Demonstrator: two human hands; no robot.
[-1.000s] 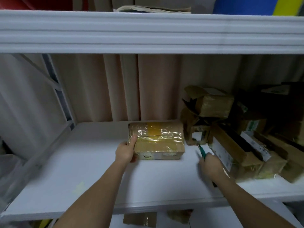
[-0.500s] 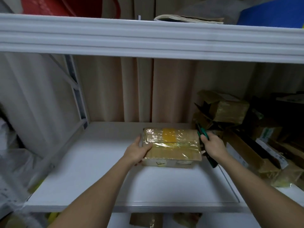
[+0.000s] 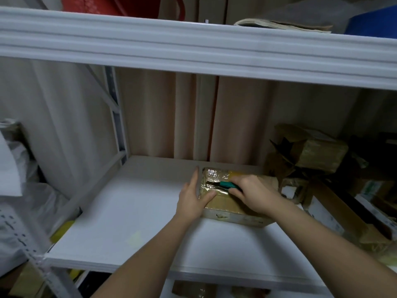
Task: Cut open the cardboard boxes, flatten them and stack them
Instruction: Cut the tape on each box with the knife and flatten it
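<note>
A flat cardboard box (image 3: 227, 208) wrapped in shiny clear tape, with a yellow patch on top, lies on the white shelf (image 3: 133, 214). My left hand (image 3: 194, 195) presses against the box's left side, fingers straight and thumb laid on its top. My right hand (image 3: 251, 193) grips a green-handled cutter (image 3: 224, 184) over the box's top. The dark blade points left and lies along the tape near the box's left end.
A heap of opened, crumpled cardboard boxes (image 3: 318, 160) fills the shelf's right side. An upper shelf beam (image 3: 193, 52) runs overhead. Beige curtain (image 3: 167, 117) hangs behind. White bags (image 3: 19, 190) sit at the left beside the shelf's post.
My right hand brought the cutter from the box's right side onto its top, blade now pointing left on the tape. My left hand stayed against the box's left side.
</note>
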